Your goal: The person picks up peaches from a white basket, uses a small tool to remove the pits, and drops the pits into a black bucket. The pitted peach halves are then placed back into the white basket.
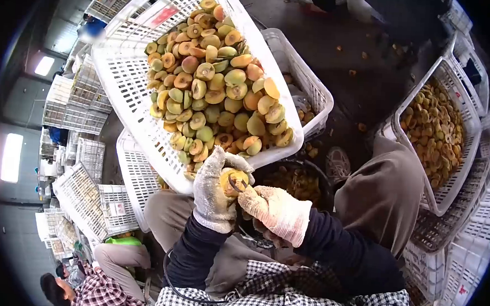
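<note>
In the head view my left hand [215, 193] holds a fruit [233, 181] just near the big crate [126, 91], and my right hand [275, 210], closed on a small curved tool [236, 184], could slip and cut my glove, I think.

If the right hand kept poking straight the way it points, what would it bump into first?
Probably the fruit itself: the right hand points up-left with a small tool already at it, and the left hand wraps that fruit. Depth is hard to judge.
</note>
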Demonstrator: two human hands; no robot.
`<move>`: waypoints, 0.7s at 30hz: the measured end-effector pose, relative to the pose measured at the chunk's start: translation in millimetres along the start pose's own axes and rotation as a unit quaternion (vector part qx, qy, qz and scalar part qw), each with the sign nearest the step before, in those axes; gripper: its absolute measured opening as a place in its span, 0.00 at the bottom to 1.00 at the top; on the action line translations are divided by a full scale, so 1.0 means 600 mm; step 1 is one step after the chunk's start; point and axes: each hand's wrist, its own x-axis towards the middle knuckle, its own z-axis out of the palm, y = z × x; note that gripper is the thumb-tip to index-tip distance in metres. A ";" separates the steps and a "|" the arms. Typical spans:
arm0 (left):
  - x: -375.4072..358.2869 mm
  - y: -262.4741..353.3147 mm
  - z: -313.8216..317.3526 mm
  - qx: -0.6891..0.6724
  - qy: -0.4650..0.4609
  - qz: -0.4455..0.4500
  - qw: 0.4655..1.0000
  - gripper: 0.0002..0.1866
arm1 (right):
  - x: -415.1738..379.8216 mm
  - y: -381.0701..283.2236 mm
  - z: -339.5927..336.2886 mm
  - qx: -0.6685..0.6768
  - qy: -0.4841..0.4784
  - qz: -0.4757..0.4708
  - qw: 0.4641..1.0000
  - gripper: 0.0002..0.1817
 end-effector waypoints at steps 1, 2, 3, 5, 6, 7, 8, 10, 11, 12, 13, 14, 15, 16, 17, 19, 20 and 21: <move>0.003 -0.005 0.001 -0.014 0.015 0.004 1.000 0.26 | 0.003 0.004 0.000 -0.003 0.007 0.001 1.000 0.25; 0.000 -0.004 0.007 -0.013 0.014 0.004 1.000 0.26 | 0.007 0.011 -0.001 -0.006 0.015 0.001 1.000 0.25; -0.006 0.002 0.019 -0.023 0.026 -0.012 0.999 0.26 | 0.024 0.034 -0.001 -0.006 0.015 0.001 1.000 0.25; -0.007 0.001 0.023 -0.023 0.041 -0.026 0.999 0.26 | 0.061 0.089 0.000 -0.315 0.189 -0.210 0.906 0.26; -0.006 -0.001 0.019 -0.022 0.042 -0.026 0.999 0.26 | 0.060 0.087 0.000 -0.314 0.189 -0.210 0.906 0.26; -0.004 -0.002 0.014 -0.022 0.021 -0.025 0.999 0.26 | 0.056 0.082 -0.003 -0.224 0.126 -0.185 0.949 0.26; -0.003 -0.002 0.012 -0.022 0.000 -0.024 0.999 0.26 | 0.050 0.073 -0.006 -0.129 0.062 -0.157 0.977 0.27; -0.004 0.002 0.015 -0.015 0.005 -0.021 1.000 0.26 | 0.002 0.006 -0.009 -0.042 -0.014 0.027 0.999 0.27; -0.005 0.004 0.015 0.031 -0.001 -0.003 1.000 0.26 | 0.012 0.020 -0.009 -0.082 0.003 -0.033 0.996 0.25; -0.004 0.005 0.016 0.076 -0.006 0.015 0.997 0.26 | 0.021 0.032 -0.009 -0.123 0.019 -0.092 0.988 0.23; -0.002 0.003 0.019 0.078 -0.009 0.026 0.997 0.26 | 0.031 0.040 -0.005 -0.314 0.048 -0.225 0.921 0.23; 0.000 0.002 0.017 0.077 -0.008 0.024 0.997 0.26 | 0.027 0.048 -0.005 -0.309 0.058 -0.126 0.941 0.21; 0.001 0.001 0.013 0.099 -0.015 0.024 0.995 0.26 | 0.032 0.048 -0.007 -0.294 0.045 -0.200 0.933 0.21; 0.002 0.000 0.012 0.122 -0.022 0.024 0.992 0.26 | 0.035 0.045 -0.007 -0.276 0.032 -0.275 0.921 0.22; -0.001 0.003 0.015 0.116 -0.006 0.006 0.993 0.24 | 0.019 0.042 -0.012 -0.147 0.006 -0.127 0.981 0.22; -0.009 0.003 0.030 0.091 0.023 0.005 0.996 0.24 | -0.003 0.016 -0.013 -0.034 -0.025 -0.006 0.999 0.24; -0.013 -0.002 0.038 0.064 0.052 0.006 0.997 0.25 | 0.007 0.029 -0.014 -0.033 -0.024 -0.005 0.999 0.24; -0.015 -0.012 0.043 0.008 0.077 0.012 0.997 0.24 | 0.016 0.039 -0.012 -0.157 0.034 -0.063 0.985 0.24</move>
